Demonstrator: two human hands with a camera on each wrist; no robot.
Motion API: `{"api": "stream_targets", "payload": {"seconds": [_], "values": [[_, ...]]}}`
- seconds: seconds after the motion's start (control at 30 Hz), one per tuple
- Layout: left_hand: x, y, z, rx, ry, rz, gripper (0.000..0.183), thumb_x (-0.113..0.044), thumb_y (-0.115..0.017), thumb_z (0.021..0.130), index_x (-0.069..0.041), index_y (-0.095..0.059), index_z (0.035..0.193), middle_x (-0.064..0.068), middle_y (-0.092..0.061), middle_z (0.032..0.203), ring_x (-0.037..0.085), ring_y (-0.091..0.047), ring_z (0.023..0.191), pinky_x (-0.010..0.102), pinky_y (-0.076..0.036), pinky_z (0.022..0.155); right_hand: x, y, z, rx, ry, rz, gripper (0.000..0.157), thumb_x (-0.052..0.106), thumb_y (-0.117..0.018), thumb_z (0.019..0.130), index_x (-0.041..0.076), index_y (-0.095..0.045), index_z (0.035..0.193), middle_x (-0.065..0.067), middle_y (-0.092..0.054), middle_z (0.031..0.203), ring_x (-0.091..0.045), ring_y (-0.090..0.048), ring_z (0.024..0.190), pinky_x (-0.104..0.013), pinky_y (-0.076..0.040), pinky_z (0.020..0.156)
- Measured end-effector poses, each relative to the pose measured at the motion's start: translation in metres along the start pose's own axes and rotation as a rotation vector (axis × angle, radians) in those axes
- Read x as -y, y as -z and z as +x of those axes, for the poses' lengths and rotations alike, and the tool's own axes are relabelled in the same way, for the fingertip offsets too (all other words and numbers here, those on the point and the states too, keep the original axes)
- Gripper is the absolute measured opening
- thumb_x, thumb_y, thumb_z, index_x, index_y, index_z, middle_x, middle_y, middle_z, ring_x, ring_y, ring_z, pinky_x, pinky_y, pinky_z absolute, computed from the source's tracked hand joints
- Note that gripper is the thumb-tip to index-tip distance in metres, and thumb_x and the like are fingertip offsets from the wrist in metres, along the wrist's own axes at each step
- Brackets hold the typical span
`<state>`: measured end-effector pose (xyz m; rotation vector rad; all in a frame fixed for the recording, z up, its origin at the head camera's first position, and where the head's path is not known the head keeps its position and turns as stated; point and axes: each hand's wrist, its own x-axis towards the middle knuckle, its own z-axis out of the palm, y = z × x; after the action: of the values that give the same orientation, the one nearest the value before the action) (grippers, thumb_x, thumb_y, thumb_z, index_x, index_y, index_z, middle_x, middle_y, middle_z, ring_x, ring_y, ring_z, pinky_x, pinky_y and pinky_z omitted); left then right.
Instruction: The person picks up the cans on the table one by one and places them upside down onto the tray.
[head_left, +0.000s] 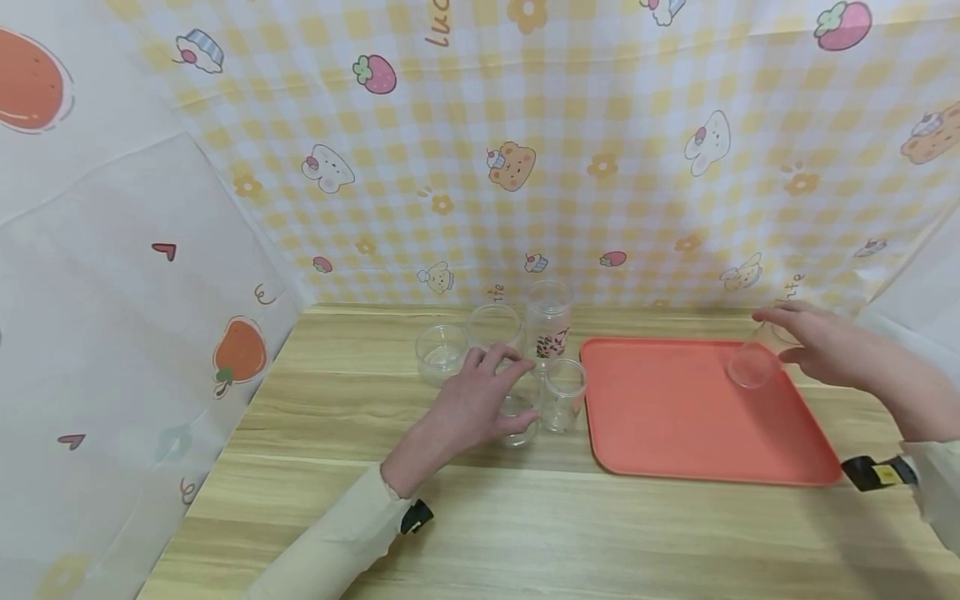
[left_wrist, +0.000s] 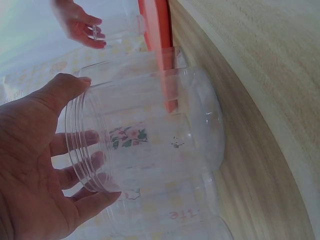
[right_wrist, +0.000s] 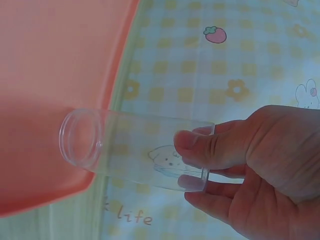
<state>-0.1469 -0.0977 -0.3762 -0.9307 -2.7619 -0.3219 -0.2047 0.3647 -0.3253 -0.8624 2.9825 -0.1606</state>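
The tall clear jar (right_wrist: pixel 135 150) and wide clear jar (left_wrist: pixel 155 125) should feel light, stiff and slippery, so hold them near the rim. The right hand (head_left: pixel 832 343) pinches the tall one's end; the rest pokes past its fingers over the red tray (head_left: pixel 675 417), maybe touching. The left hand (head_left: pixel 476 398) holds the wide one's rim, its body beyond the fingertips.

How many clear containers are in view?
6: left hand holds one container, right hand another; leftmost container, middle container, tall container, small container near the left hand. Others may be hidden.
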Motion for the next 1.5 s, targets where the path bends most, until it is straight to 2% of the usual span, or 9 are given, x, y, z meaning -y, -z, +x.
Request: {"api": "stream_targets", "payload": {"seconds": [0.27, 0.43, 0.67, 0.73, 0.9, 1.1, 1.3, 1.5], "values": [[-0.001, 0.001, 0.000, 0.018, 0.011, 0.005, 0.062, -0.052, -0.073, 0.090, -0.020, -0.059, 0.141, 0.002, -0.050, 0.136, 0.028, -0.049, 0.111, 0.025, -0.051, 0.052, -0.005, -0.007, 0.002, -0.005, 0.003, 0.015, 0.057, -0.017, -0.076, 0.077, -0.021, -0.050, 0.127, -0.043, -0.051, 0.122, -0.060, -0.050, 0.111, -0.067, -0.048, 0.087], [-0.003, 0.005, 0.003, 0.078, 0.037, -0.009, 0.064, -0.052, -0.073, 0.090, -0.018, -0.057, 0.143, 0.004, -0.049, 0.137, 0.031, -0.049, 0.113, 0.030, -0.055, 0.056, -0.007, -0.011, 0.002, -0.009, -0.021, 0.051, 0.060, -0.019, -0.071, 0.079, -0.024, -0.044, 0.132, -0.046, -0.044, 0.129, -0.063, -0.043, 0.116, -0.071, -0.043, 0.091], [-0.010, 0.018, 0.011, 0.174, 0.057, -0.012, 0.066, -0.048, -0.076, 0.090, -0.017, -0.055, 0.145, 0.009, -0.050, 0.137, 0.036, -0.050, 0.116, 0.040, -0.059, 0.074, -0.006, -0.014, 0.002, 0.016, -0.059, 0.082, 0.063, -0.019, -0.068, 0.081, -0.027, -0.037, 0.136, -0.048, -0.036, 0.132, -0.065, -0.037, 0.119, -0.073, -0.041, 0.093], [-0.012, 0.020, 0.012, 0.197, 0.064, -0.005, 0.066, -0.048, -0.076, 0.090, -0.017, -0.055, 0.145, 0.010, -0.050, 0.137, 0.036, -0.049, 0.116, 0.041, -0.059, 0.074, -0.005, -0.014, 0.003, 0.022, -0.070, 0.080, 0.064, -0.019, -0.068, 0.081, -0.028, -0.035, 0.136, -0.048, -0.035, 0.133, -0.065, -0.036, 0.120, -0.073, -0.039, 0.094], [-0.014, 0.022, 0.014, 0.226, 0.072, 0.011, 0.066, -0.048, -0.076, 0.090, -0.018, -0.054, 0.145, 0.010, -0.050, 0.137, 0.035, -0.050, 0.116, 0.040, -0.059, 0.072, -0.004, -0.016, 0.003, 0.010, -0.070, 0.076, 0.068, -0.017, -0.072, 0.080, -0.028, -0.035, 0.136, -0.048, -0.035, 0.132, -0.065, -0.036, 0.119, -0.074, -0.038, 0.094], [-0.014, 0.022, 0.015, 0.220, 0.060, 0.031, 0.067, -0.050, -0.076, 0.089, -0.017, -0.056, 0.144, 0.009, -0.052, 0.134, 0.034, -0.051, 0.113, 0.037, -0.058, 0.071, -0.002, -0.017, 0.000, -0.004, -0.075, 0.095, 0.080, -0.004, -0.081, 0.080, -0.026, -0.033, 0.139, -0.048, -0.030, 0.137, -0.066, -0.031, 0.122, -0.075, -0.035, 0.094], [-0.012, 0.022, 0.017, 0.206, 0.064, 0.008, 0.067, -0.049, -0.079, 0.086, -0.018, -0.059, 0.142, 0.006, -0.054, 0.133, 0.034, -0.051, 0.115, 0.040, -0.058, 0.078, 0.002, -0.014, -0.007, -0.092, -0.090, 0.118, 0.083, 0.002, -0.084, 0.079, -0.021, -0.033, 0.141, -0.049, -0.027, 0.138, -0.068, -0.029, 0.123, -0.077, -0.032, 0.092], [-0.010, 0.022, 0.017, 0.200, 0.070, -0.015, 0.067, -0.048, -0.081, 0.085, -0.017, -0.061, 0.141, 0.006, -0.055, 0.132, 0.033, -0.052, 0.115, 0.041, -0.056, 0.084, 0.004, -0.011, -0.016, -0.227, -0.027, 0.113, 0.084, -0.002, -0.086, 0.074, -0.016, -0.037, 0.140, -0.049, -0.031, 0.137, -0.069, -0.031, 0.121, -0.079, -0.028, 0.096]]}}
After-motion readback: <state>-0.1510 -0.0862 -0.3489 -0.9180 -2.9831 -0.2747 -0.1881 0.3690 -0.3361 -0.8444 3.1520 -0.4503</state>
